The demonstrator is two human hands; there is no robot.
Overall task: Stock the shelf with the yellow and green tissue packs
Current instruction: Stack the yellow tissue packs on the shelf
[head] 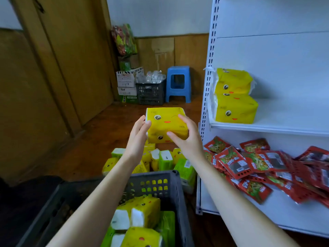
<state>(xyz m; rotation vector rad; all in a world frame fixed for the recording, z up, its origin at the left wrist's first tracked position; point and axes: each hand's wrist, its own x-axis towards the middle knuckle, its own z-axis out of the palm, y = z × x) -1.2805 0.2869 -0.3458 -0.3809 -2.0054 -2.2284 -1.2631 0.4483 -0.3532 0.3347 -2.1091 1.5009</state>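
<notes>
A yellow tissue pack with a cartoon face hangs in mid-air, left of the white shelf. My left hand grips its left end and my right hand grips its right side. Two yellow packs lie stacked at the left end of the middle shelf board. More yellow and green packs lie heaped on the floor beyond a dark crate. The crate holds further yellow and green packs.
Red snack packets cover the lower shelf board. The shelf's perforated upright stands just right of the held pack. At the back are a blue stool, a black crate of bottles and stacked cartons. Wooden doors line the left.
</notes>
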